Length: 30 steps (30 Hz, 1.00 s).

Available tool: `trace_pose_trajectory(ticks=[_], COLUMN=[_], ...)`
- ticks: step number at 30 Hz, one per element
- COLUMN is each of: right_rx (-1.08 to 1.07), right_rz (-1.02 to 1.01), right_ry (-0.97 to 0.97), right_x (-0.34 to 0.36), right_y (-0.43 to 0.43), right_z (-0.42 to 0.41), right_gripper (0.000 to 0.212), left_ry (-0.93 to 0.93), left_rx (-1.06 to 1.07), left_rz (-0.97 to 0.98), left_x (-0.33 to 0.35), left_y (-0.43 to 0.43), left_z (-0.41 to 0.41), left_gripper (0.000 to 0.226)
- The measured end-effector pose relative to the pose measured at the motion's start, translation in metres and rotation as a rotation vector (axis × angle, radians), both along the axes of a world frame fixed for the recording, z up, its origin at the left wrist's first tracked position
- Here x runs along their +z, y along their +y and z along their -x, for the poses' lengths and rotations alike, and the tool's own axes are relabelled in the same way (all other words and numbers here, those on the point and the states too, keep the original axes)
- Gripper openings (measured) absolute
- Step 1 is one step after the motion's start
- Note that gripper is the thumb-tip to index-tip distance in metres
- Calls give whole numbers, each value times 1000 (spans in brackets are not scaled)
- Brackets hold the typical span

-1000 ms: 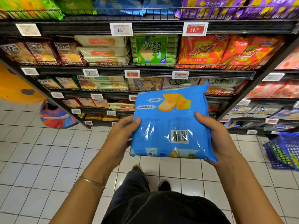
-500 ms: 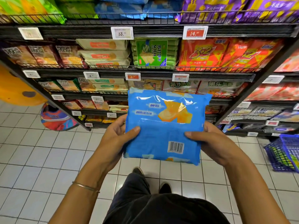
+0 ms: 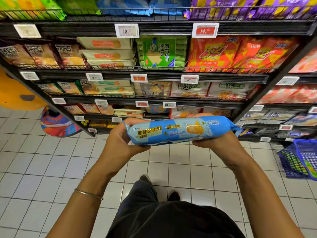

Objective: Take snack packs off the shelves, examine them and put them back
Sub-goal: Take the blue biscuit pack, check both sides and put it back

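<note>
A blue snack pack (image 3: 178, 130) with yellow lettering and a cracker picture lies edge-on at chest height in front of the shelves (image 3: 154, 73). My left hand (image 3: 121, 143) grips its left end, thumb underneath and fingers curled over the top. At the right end my right hand (image 3: 214, 143) holds it the same way. The pack's narrow side faces me; its barcode face is hidden.
Black wire-fronted shelves hold rows of packs: green soda crackers (image 3: 161, 52), red packs (image 3: 223, 54), cream packs (image 3: 106, 52). A blue shopping basket (image 3: 300, 160) stands on the white tiled floor at the right. An orange figure and a colourful shoe (image 3: 56, 122) sit at the left.
Both hands have tipped the pack from its flat barcode face to its narrow side. It has sunk a little lower in view.
</note>
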State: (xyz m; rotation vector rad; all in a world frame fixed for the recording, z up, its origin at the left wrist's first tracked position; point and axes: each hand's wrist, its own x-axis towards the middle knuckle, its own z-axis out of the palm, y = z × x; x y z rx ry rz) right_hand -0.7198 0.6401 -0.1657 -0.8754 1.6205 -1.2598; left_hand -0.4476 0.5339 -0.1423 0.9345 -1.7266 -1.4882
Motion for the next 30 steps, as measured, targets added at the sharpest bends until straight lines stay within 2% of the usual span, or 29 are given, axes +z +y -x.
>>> trace_pose_trajectory(ticks=[2,5,10,14,19,21,22,24,26,27,28,29,30], right_rx=[6,-13,-42,-44,-107,-120,-103,-27,56,89,102,94,70], right_rz=[10,23,42,41,19,31,41,30,-23,-43,-53,-43,-17], right_ry=[1,-150,-287,-305,-459,-562,-595,-634,-546,-397,-199,-10,122], right_x=[0,0,4,10,14,13,12,12,14,16,18,20,22], right_y=[-2,-4,-4,-6,-8,-10,-11,-14,-17,-19,-20,-20,-20], right_z=[-1,1,0,-7,-11,-19,-25,-39,-52,-56,-57,-57,-55], right_gripper=[57,80,72,66,59,55,52,48,44,41,38,37,39], left_ry=[30,94,157,215,519,632,642,538,489,492,531,611,638], left_rx=[-1,-14,122,144,89,15,-4,-34,-79,-88,-92,-78,-72], left_rz=[-69,-178,-428,-521,-742,-821,-831,-853,-991,-1068,-1120,-1151,-1102], left_x=[-1,-3,1,10,14,12,9,5,0,-1,-1,-4,-6], left_y=[0,-3,-6,-5,2,10,12,21,24,23,22,19,16], left_z=[-1,-1,3,8,10,18,24,37,44,45,45,43,40], left_gripper=[57,53,42,43,56,52,53,55,30,21,23,40,54])
